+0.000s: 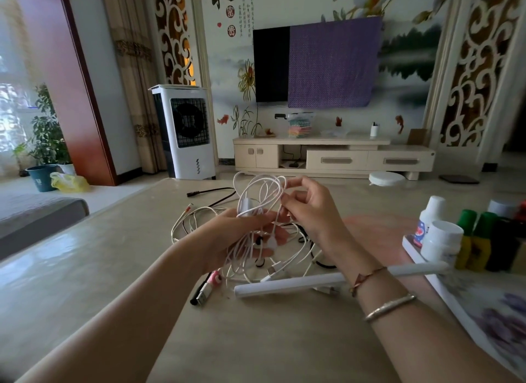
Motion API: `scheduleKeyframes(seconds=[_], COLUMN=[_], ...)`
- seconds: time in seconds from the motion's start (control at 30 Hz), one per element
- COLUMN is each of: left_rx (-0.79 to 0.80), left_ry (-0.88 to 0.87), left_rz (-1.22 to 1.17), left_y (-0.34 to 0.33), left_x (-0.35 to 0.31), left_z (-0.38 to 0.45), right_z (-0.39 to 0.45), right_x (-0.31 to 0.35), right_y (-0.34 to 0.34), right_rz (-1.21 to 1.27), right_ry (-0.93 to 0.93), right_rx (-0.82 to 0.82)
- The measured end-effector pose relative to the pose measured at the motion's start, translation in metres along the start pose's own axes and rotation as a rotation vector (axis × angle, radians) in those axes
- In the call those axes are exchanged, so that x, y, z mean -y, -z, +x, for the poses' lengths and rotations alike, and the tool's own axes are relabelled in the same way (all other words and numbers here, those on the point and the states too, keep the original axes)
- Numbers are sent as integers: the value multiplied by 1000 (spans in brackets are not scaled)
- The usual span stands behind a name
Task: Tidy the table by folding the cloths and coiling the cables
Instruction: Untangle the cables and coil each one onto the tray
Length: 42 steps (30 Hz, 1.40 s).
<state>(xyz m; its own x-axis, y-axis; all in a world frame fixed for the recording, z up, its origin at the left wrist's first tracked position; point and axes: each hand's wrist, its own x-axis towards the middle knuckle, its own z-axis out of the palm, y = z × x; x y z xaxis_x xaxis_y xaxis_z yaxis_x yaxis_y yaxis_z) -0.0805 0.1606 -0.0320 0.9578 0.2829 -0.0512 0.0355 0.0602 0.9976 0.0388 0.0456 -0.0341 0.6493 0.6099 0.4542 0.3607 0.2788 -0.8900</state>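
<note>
A tangle of white cables (263, 196) is lifted above the middle of the beige table (113, 268). My left hand (242, 237) holds the bundle from below, palm up, fingers curled around the strands and a small white inline box. My right hand (310, 209) pinches a white strand at the bundle's right side. More white loops (187, 220) and a black cable (210, 193) trail on the table behind. USB plugs (203, 295) lie near my left wrist. No cloth shows on the table.
A white tube (287, 285) lies across the table under my right wrist. At the right edge a white tray (444, 291) bears white (441, 240) and green-capped bottles (481, 240). A fan cooler, TV cabinet and purple-draped TV stand across the room.
</note>
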Motion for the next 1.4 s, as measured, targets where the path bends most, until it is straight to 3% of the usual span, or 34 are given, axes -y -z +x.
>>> scheduleKeyframes(seconds=[0.17,0.37,0.5,0.67,0.83,1.07,1.23,1.4], left_rx=[-61,-134,-168,-180,-199,-294,-352,-367], left_ry=[-58,-44,-41,-27,-28,-43,-85,-98], left_rz=[-42,-210,-264,-296,-242,-72,66,122], left_y=[7,20,17,7,5,5,4,5], left_x=[1,2,1,2,2,1,2,1], left_z=[3,4,3,5,4,4,4,3], right_z=[-5,-18,-20,-23,-24,-19,-15,-16], right_x=[8,3,-5,-7,-3,-7,-9,-7], right_y=[-1,-16,-26,-28,-26,-19,-20,-18], right_rz=[-74,-600,-865,-1023,-901,-424,-392,-406], right_ry=[-6,351,488,611,577,212,98,97], right_rx=[-33,171,154,90,59,-43,-1,72])
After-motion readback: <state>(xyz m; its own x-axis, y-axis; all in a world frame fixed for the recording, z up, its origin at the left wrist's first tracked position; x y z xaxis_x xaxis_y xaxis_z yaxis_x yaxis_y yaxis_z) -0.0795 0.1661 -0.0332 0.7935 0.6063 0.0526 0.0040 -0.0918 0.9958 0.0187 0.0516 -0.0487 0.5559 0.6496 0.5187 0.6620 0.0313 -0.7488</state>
